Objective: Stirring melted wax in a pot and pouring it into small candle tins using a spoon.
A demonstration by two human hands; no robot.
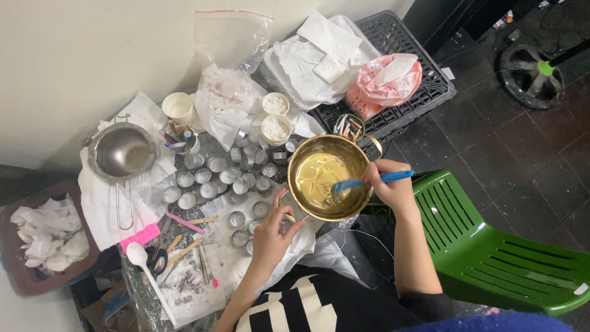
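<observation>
Left hand (271, 237) clamped on the handle of a gold pot (327, 178), steadying it at the near right edge of the table (144, 289). Right hand (388, 183) closed around a blue spatula (366, 181), blade down inside the pot against pale yellow liquid. Pot held level, above white paper towels and partly out past the table edge.

Small metal tins (216, 163) clustered just left of the pot, several filled with white. Two paper cups of white flakes (276, 128) behind the pot, near it. Steel pot (121, 151) with long handle well to the left, on white paper. White spoon (139, 253), pink strip and wooden sticks at the near left corner. Clear bag (232, 37) and black crate (399, 74) with white papers and a pink bag at the far side. Green chair (491, 246) on the floor to the right; brown bin (43, 243) of crumpled paper at far left.
</observation>
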